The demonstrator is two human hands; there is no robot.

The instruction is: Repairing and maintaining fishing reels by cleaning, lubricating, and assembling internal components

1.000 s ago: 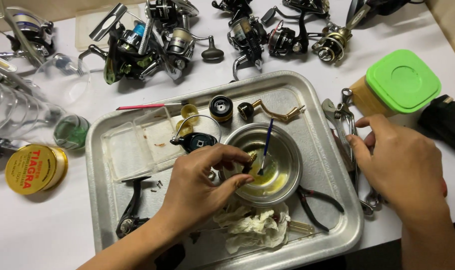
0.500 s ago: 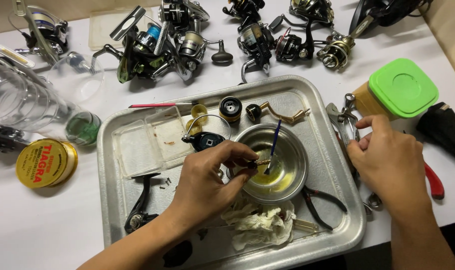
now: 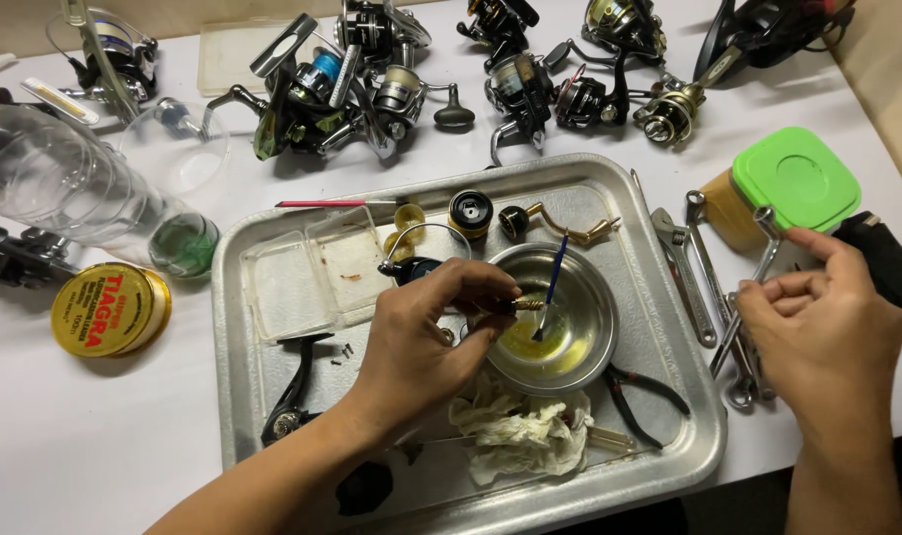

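Brass screw part [image 3: 532, 305] pinched in left hand [image 3: 421, 342] grip, over steel bowl [image 3: 595, 327]

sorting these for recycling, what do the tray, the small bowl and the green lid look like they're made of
Tray: likely aluminium or steel, a dull silvery sheet with rolled rim and soft reflections.
Small bowl: probably stainless steel, brighter and mirror-like, holding yellowish liquid.
Green lid: seemingly plastic, an even matte colour with moulded rounded corners.

Colours on the white table

A silver tray [image 3: 273, 416], a steel bowl [image 3: 590, 287] with yellowish liquid, a blue-handled brush [image 3: 553, 282], a green-lidded box [image 3: 793, 183], a yellow tin [image 3: 109, 309] and a pink pencil [image 3: 322, 203] are seen.
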